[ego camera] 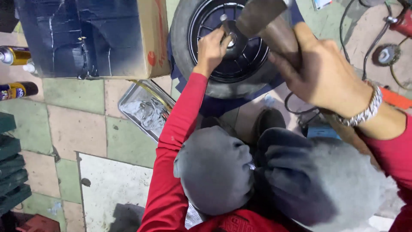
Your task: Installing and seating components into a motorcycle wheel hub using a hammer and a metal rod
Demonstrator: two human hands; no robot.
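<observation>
A black spoked wheel with its tyre [189, 51] lies flat on the tiled floor in front of my knees. My left hand [211, 49] holds a thin metal rod [225, 22] upright against the wheel's hub [235, 41]. My right hand [324, 73], with a metal bracelet on the wrist, grips the wooden handle of a hammer [268, 21] raised above the hub. Both sleeves are red. My grey-trousered knees fill the lower middle of the view.
A metal tray [128, 101] with small parts lies left of the wheel. A paint-blackened cardboard box [90, 36] stands at the upper left, with spray cans [17, 56] beside it. A power tool and cables [388, 53] lie at the upper right. Dark stacked items [10, 163] line the left edge.
</observation>
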